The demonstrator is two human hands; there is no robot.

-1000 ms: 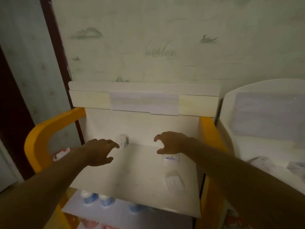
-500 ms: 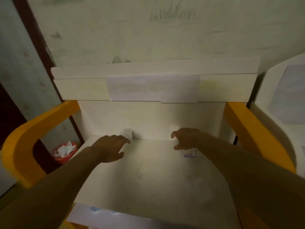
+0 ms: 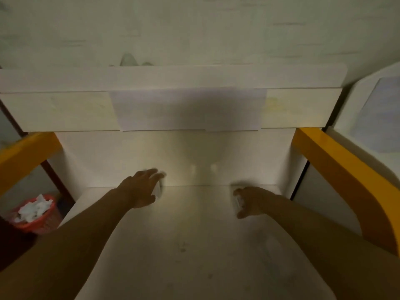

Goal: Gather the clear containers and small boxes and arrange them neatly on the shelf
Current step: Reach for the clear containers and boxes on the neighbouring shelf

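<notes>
Pale wallpaper (image 3: 194,29) backs a white shelf (image 3: 194,245) framed by yellow side rails (image 3: 346,169), and the light is dim enough that I read small details poorly. Far left, below the shelf's left edge, I see a red basket (image 3: 35,215) stuffed with white crumpled paper. My left hand (image 3: 140,191) reaches to the shelf's back edge, left of centre, its fingers laid over a small pale container (image 3: 157,190) standing there against the back panel; I cannot tell whether they grip it or only touch it. Toward the back right corner, my right hand (image 3: 249,201) curls fingers and thumb around a small box (image 3: 236,201), which sits on the shelf near the back edge.
</notes>
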